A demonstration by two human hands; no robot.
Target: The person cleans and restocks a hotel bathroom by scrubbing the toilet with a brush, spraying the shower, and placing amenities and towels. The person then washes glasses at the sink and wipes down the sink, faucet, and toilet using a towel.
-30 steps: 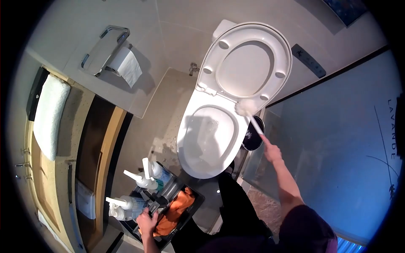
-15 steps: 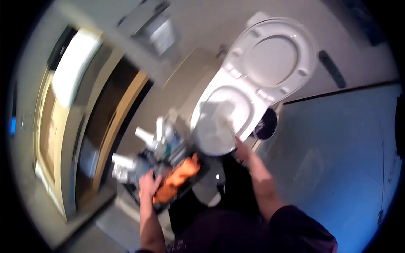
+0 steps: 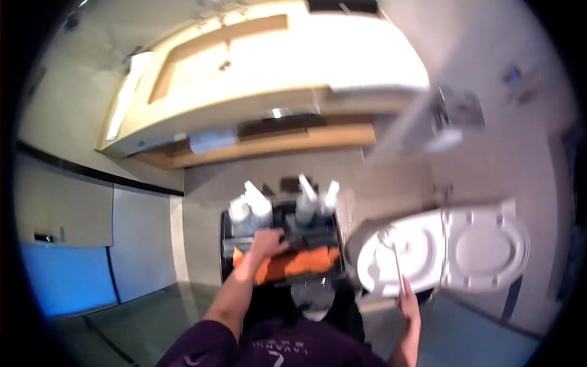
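My right hand [image 3: 408, 300] is closed round the handle of a white toilet brush [image 3: 397, 260]. The brush head is inside the bowl of the white toilet [image 3: 441, 244], whose lid is raised. At the centre, my left hand [image 3: 266, 243] reaches into a black caddy [image 3: 224, 251] on its near left side, by a dark divider. Its fingers are blurred, and whether they hold something does not show. An orange cloth [image 3: 299, 264] lies along the caddy's near side, just below that hand. Several spray bottles [image 3: 307, 205] with white heads stand along the far side.
A vanity counter with a sink [image 3: 226, 67] spans the top, with a wooden shelf [image 3: 275, 144] below it. A toilet paper holder [image 3: 445, 139] is at the upper right. Glass panels [image 3: 70, 281] are at lower left.
The view has swung round, so the toilet now appears at the right and the caddy at the centre. My right hand still holds the brush in the bowl, and my left hand remains at the caddy.
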